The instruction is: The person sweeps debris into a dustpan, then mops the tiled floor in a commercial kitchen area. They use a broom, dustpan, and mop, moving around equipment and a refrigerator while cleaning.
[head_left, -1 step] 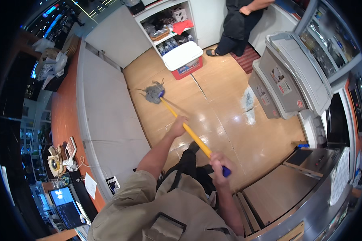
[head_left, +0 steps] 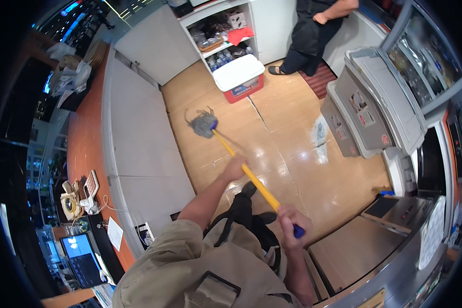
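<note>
A mop with a yellow handle (head_left: 226, 145) and a grey string head (head_left: 203, 124) slants across the tan floor (head_left: 287, 128). Its head rests on the floor near the white counter wall. My left hand (head_left: 234, 168) grips the handle about halfway down. My right hand (head_left: 291, 220) is closed around the blue top end of the handle, close to my body. A black strap or bag hangs at my chest between my arms.
A red cooler with a white lid (head_left: 239, 77) stands on the floor before open white shelves (head_left: 226, 31). Another person (head_left: 313, 31) stands at the back by a red mat (head_left: 321, 79). Grey machines (head_left: 369, 102) line the right; a wet patch (head_left: 321, 136) lies beside them.
</note>
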Demonstrator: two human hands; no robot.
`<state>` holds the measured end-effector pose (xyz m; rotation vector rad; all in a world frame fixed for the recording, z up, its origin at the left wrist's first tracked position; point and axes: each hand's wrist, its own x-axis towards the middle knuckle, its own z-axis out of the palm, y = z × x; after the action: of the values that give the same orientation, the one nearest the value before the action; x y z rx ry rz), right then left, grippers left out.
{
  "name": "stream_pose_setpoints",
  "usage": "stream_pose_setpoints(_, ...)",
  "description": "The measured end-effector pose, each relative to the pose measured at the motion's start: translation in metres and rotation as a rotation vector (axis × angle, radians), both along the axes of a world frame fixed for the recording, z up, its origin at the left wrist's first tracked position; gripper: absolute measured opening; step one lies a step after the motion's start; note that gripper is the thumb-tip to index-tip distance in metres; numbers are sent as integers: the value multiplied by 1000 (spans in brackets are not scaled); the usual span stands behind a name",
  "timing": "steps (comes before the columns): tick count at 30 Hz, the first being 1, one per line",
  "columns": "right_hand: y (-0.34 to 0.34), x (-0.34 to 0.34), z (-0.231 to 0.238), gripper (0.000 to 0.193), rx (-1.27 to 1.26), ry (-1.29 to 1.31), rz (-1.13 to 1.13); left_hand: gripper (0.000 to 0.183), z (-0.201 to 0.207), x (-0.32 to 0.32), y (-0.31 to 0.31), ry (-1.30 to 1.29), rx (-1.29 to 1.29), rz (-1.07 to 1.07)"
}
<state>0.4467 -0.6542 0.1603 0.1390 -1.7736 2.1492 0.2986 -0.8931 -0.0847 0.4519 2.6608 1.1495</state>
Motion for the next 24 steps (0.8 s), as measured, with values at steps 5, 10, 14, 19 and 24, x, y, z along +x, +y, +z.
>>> stream_pose_setpoints(5, 77, 28, 120, 33, 123, 383, 312, 13, 53, 96, 99, -101, 271, -403)
stream_pose_setpoints(10, 69, 5, 183, 32, -140, 406, 806, 19, 99, 123, 122, -223, 301, -688)
stream_pose_setpoints(14, 41, -30, 186, 27, -89, 399, 643, 16, 100, 87, 93, -149, 324, -682)
stream_pose_setpoints(19, -28, -69, 153, 26, 156, 359, 789, 6, 79, 1, 0, -47, 245, -600)
stream_pose_setpoints(24, -151, -136, 52, 28, 54, 273, 393, 10, 25, -131, -130, 84, -62, -240)
